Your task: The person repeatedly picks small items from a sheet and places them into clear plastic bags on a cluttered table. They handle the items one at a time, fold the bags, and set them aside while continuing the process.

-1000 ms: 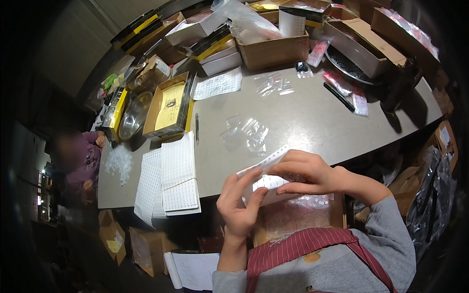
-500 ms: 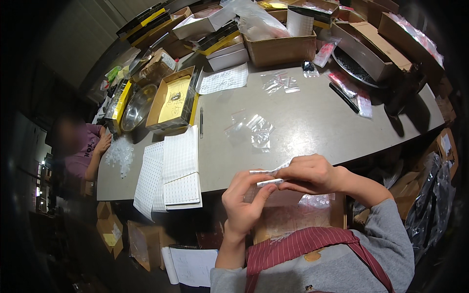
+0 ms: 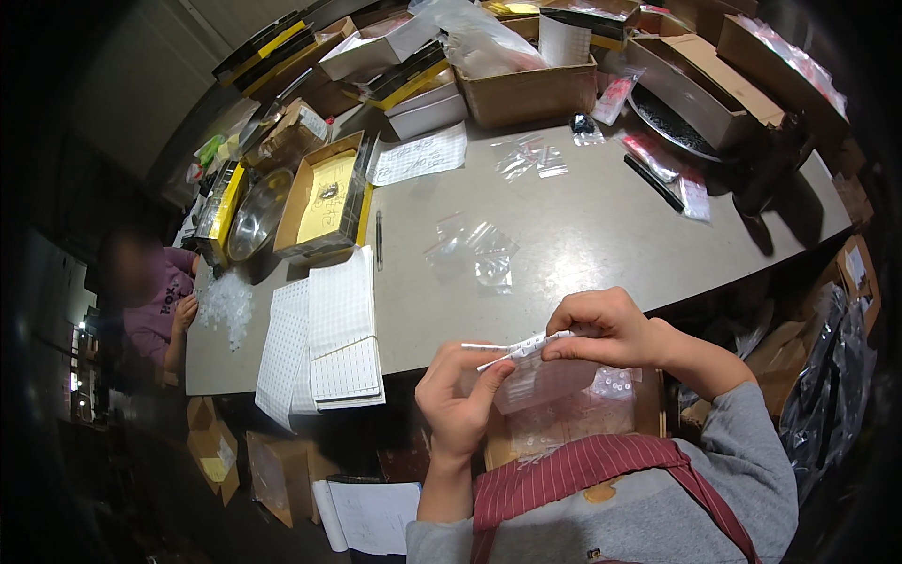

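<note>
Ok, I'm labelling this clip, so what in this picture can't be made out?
- Head view: what the small clear bag holds, too small, partly covered by the right hand.
- Left hand: its fingertips' grip on the white strip is unclear.
- Boxes along the table's far edge: cut off by the dark rim.
- Writing on the sheets: too small.

A metal bowl (image 3: 252,212), a yellow-lined tray (image 3: 327,199) and gridded sheets (image 3: 329,324) lie on the grey table (image 3: 601,235).

Grey table (image 3: 601,226), red-striped apron (image 3: 573,470), yellow tray (image 3: 329,197)
</note>
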Action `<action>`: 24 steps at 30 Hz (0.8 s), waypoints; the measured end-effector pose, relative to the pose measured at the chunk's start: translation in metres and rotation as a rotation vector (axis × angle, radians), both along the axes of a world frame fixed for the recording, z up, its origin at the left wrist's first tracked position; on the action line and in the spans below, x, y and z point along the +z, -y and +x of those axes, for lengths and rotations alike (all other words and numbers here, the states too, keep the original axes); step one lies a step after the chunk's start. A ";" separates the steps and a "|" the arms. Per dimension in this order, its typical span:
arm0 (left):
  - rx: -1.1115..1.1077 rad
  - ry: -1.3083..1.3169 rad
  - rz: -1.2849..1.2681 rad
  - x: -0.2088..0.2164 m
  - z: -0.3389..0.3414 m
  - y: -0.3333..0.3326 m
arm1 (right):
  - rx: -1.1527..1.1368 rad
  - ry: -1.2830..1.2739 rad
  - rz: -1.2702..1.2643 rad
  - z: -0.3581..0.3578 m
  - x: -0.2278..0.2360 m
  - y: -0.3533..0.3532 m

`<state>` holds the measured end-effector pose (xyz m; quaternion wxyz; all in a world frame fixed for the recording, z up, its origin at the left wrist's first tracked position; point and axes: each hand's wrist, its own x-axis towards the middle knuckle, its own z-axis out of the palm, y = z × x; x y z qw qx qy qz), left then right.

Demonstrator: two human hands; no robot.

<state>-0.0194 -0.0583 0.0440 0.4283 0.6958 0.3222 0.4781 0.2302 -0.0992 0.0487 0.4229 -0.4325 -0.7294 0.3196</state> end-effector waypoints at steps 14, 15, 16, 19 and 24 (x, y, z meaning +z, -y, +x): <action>0.108 0.099 -0.138 -0.015 0.011 -0.005 | -0.148 -0.140 -0.232 0.005 -0.007 -0.005; 0.118 0.110 -0.118 -0.017 0.013 -0.006 | -0.158 -0.179 -0.229 0.005 -0.012 -0.005; 0.129 0.119 -0.098 -0.019 0.014 -0.006 | -0.166 -0.218 -0.226 0.005 -0.016 -0.006; 0.147 0.172 -0.088 -0.025 0.015 -0.007 | -0.159 -0.341 -0.325 0.006 -0.016 -0.009; 0.174 0.341 -0.261 -0.036 0.002 -0.017 | -0.092 -0.308 -0.192 0.021 -0.010 -0.015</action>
